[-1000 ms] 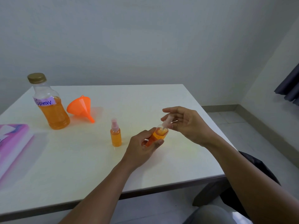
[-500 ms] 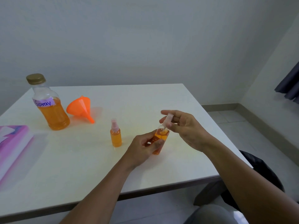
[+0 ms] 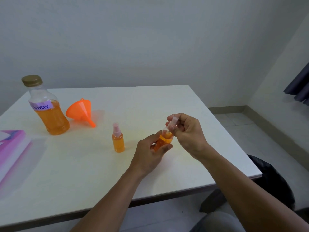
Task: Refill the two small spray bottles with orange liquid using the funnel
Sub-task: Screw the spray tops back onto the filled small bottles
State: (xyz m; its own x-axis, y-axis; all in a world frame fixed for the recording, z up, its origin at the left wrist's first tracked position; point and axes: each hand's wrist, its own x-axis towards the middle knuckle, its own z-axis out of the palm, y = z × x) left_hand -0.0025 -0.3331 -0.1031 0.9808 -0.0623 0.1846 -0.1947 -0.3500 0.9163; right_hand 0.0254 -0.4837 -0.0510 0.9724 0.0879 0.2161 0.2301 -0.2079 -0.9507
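Observation:
My left hand [image 3: 148,153] grips a small spray bottle [image 3: 164,138] full of orange liquid, tilted over the white table [image 3: 83,164]. Pinched in the fingers of my right hand [image 3: 187,134] is its pink spray cap [image 3: 173,123], sitting at the bottle's neck. A second small spray bottle [image 3: 118,139], also orange and capped in pink, stands upright just left of my hands. The orange funnel [image 3: 81,111] lies on its side further back. Beside it stands the large bottle [image 3: 47,111] labelled "Spray", half full of orange liquid, with a gold lid on.
A pink and purple box [image 3: 11,148] lies at the table's left edge. The table's near edge and right edge are close to my arms. A dark bag [image 3: 274,181] sits on the floor to the right, and a dark curtain [image 3: 299,86] hangs at far right.
Both hands have kept the small bottle and its cap, shifting slightly; the right fingers have turned around the cap. Nothing else on the table has moved.

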